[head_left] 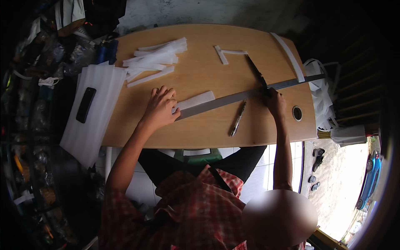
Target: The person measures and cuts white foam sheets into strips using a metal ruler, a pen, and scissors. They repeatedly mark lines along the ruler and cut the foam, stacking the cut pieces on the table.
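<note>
While the left hand point(161, 105) rested at the left end of a grey metal ruler point(233, 98) and a white foam strip point(198, 100), its fingers were spread and half bent, not closed around anything. The right hand point(275, 103) had its fingers closed on the handle of a long dark knife point(255, 70), held over the ruler, blade pointing toward the table's far edge. The foam strip lay along the ruler's far side on the wooden table point(200, 129). A pen point(238, 118) lay on the near side. A pile of cut strips point(156, 58) lay farther back; at left, a dark phone point(86, 105) rested on white foam sheets point(106, 89)
</note>
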Demonstrator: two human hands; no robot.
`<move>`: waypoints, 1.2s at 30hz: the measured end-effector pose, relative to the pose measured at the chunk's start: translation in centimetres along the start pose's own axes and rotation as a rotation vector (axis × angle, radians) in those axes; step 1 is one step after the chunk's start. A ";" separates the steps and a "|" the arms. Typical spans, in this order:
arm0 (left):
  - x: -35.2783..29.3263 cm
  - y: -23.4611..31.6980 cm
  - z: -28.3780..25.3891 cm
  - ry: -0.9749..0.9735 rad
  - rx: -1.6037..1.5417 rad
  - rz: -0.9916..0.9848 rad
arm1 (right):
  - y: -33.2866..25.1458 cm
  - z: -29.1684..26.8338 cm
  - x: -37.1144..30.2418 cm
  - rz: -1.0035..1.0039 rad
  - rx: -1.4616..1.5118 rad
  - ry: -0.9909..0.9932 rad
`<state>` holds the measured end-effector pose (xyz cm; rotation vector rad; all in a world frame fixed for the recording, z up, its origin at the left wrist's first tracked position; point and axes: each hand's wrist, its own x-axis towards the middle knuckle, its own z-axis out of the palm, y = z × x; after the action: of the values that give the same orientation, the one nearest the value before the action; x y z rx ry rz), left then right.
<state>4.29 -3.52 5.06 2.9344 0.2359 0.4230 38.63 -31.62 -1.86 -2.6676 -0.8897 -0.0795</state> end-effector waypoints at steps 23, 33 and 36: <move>4.2 4.1 8.1 0.257 -0.364 0.004 | -7.8 -6.5 -19.1 0.214 1.263 -0.866; 4.3 3.9 9.0 0.346 -0.342 0.006 | -10.1 -6.0 -19.4 0.203 1.225 -0.911; 4.4 4.0 9.2 0.358 -0.333 0.009 | -10.3 -6.4 -19.1 0.223 1.208 -0.922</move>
<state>11.64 -7.96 -1.72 2.5202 0.1749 0.8952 17.55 -36.93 4.22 -1.5146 -0.5155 1.3465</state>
